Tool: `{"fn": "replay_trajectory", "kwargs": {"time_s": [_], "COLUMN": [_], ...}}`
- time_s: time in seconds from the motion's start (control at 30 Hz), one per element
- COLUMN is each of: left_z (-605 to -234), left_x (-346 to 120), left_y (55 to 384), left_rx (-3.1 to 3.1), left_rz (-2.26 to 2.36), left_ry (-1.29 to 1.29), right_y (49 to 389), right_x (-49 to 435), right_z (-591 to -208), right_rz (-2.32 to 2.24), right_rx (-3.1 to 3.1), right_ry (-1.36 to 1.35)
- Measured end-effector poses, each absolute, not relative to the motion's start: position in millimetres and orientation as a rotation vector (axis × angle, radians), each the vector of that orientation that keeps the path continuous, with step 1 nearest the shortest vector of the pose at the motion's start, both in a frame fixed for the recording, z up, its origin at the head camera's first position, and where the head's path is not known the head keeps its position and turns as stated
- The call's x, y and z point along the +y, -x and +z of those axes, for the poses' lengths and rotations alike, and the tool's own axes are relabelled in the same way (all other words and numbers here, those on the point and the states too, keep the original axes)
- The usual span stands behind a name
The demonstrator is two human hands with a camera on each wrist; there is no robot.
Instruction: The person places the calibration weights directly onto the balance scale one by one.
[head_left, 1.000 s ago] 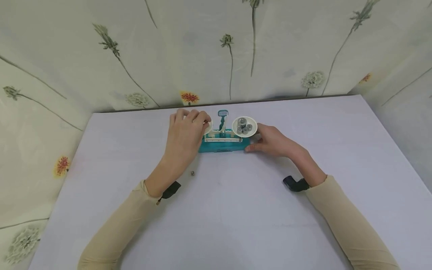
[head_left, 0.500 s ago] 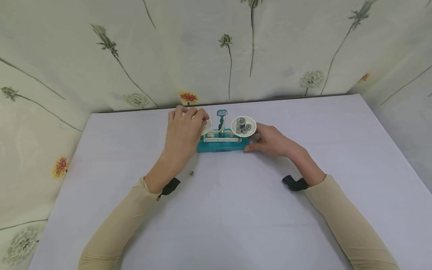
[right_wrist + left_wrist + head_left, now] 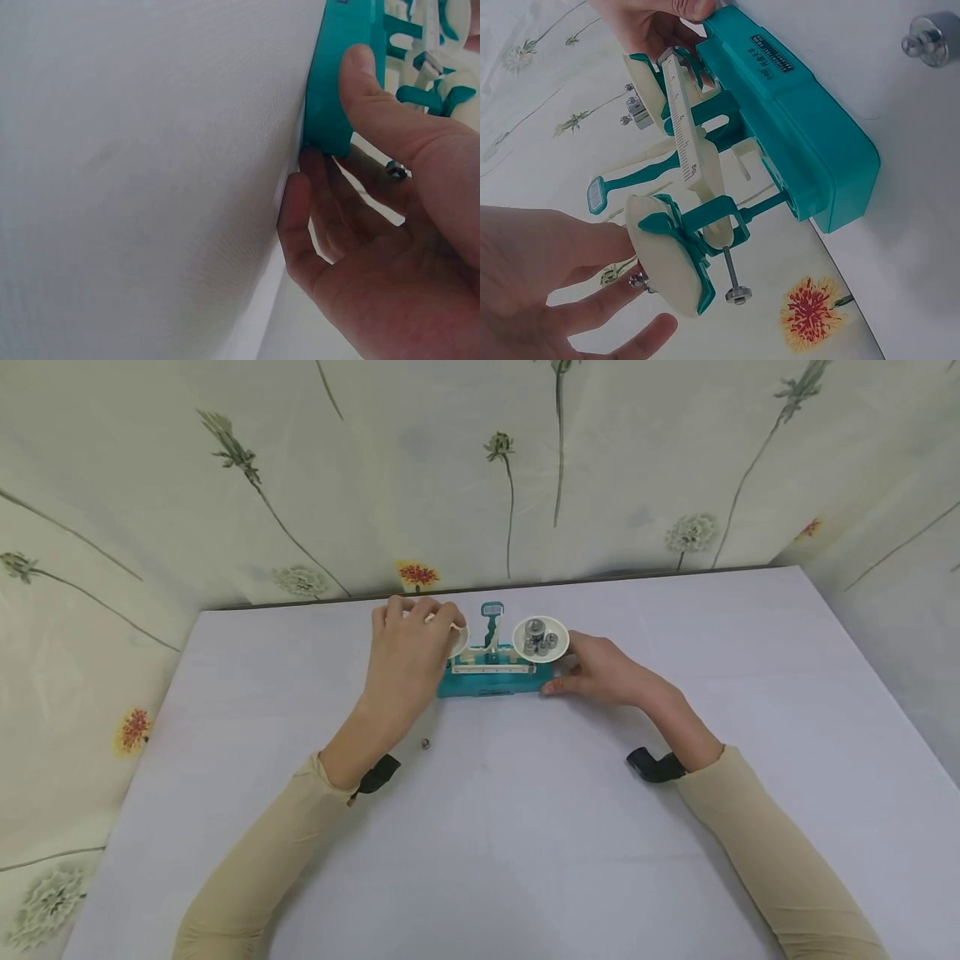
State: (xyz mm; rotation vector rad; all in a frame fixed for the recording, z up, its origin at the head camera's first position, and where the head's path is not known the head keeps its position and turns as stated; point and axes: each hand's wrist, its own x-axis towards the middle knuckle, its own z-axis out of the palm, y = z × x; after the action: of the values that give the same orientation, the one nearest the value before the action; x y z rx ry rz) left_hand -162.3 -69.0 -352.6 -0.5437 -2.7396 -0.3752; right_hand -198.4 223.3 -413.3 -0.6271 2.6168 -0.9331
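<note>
A teal balance scale (image 3: 495, 683) with two cream pans stands near the back of the white table. My left hand (image 3: 408, 652) is over the left pan (image 3: 664, 255), partly hiding it. In the left wrist view a small metal weight (image 3: 640, 282) shows at that pan's edge, between the thumb and fingers, which seem to pinch it. With the thumb in front and fingers behind, my right hand (image 3: 603, 672) grips the right end of the teal base (image 3: 330, 90). Several metal weights (image 3: 536, 631) stand in the right pan (image 3: 561, 647).
One small metal weight (image 3: 425, 743) lies on the table (image 3: 510, 827), in front of the scale and right of the left wrist. Flower-patterned cloth (image 3: 450, 468) hangs behind the table's back edge. Black wrist mounts (image 3: 656, 766) sit near both sleeves.
Both hands keep their places at the scale. The left fingers shift only slightly over the left pan, and the whole view drifts a little.
</note>
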Motion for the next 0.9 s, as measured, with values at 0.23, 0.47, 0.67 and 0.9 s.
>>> {"fn": "replay_trajectory", "kwargs": {"time_s": [0.23, 0.47, 0.67, 0.9], "left_z": [-352, -353, -353, -354], "left_x": [-72, -74, -75, -76], "left_y": [160, 155, 151, 144], "left_rx": [-2.753, -2.736, -2.711, -2.680], "left_rz": [-0.373, -0.386, -0.377, -0.387], "left_ry": [0.535, 0.564, 0.575, 0.610], "right_y": [198, 197, 197, 196], "right_x": [223, 223, 223, 222], "right_z": [-412, -414, -413, -412], "right_rz": [-0.931, -0.948, -0.939, -0.945], "right_rx": [2.625, 2.617, 2.624, 2.616], "right_ry": [0.630, 0.623, 0.619, 0.607]}}
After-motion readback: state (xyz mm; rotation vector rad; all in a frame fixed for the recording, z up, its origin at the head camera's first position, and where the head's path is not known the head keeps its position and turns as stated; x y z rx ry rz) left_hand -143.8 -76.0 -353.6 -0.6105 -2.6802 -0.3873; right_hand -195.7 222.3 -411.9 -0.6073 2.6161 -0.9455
